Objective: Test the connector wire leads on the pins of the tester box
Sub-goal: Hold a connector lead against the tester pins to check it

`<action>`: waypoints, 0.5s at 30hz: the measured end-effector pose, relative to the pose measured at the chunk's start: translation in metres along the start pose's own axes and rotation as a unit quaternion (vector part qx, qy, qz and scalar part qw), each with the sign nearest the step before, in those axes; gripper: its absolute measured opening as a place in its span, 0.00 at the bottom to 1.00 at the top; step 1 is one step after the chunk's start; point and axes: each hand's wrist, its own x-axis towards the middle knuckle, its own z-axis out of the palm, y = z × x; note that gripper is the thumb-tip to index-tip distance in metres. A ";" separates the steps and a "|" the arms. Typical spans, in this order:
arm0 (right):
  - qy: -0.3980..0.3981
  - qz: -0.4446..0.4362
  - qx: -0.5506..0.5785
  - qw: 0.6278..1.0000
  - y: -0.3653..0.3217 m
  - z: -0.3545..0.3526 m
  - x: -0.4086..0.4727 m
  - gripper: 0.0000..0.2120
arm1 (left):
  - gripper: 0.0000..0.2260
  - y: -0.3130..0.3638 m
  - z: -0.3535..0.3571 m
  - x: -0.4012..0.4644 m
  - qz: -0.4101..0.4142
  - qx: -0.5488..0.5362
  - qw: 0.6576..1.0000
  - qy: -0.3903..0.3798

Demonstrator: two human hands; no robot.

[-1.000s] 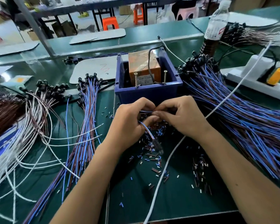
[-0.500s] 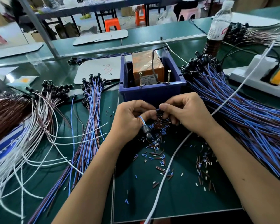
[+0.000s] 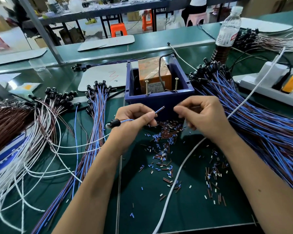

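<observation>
Counts, head view:

- Hands: 2, left hand and right hand.
- Tester box: 1, orange, inside 1 blue bin.
- Upright pins on the box: 2, left pin and right pin.
- Connector wire held: 1.
- Wire bundles on the bench: 4 main ones, namely brown bundle at the left edge, white bundle, blue-brown bundle, large bundle at the right edge.
- Bottle: 1.
- Power strip: 1.
- Insulation offcuts: too many to count.
</observation>
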 end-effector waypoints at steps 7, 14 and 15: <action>-0.020 0.004 0.091 0.996 -0.007 0.035 -0.011 0.01 | 0.04 -0.001 0.022 -0.003 -0.027 -0.088 0.996 0.014; 0.017 0.066 0.212 0.975 -0.013 0.041 -0.015 0.05 | 0.05 0.000 0.030 -0.004 0.000 -0.073 0.997 0.031; 0.017 0.061 0.216 0.974 -0.013 0.041 -0.015 0.05 | 0.05 0.001 0.031 -0.004 0.012 -0.065 0.997 0.043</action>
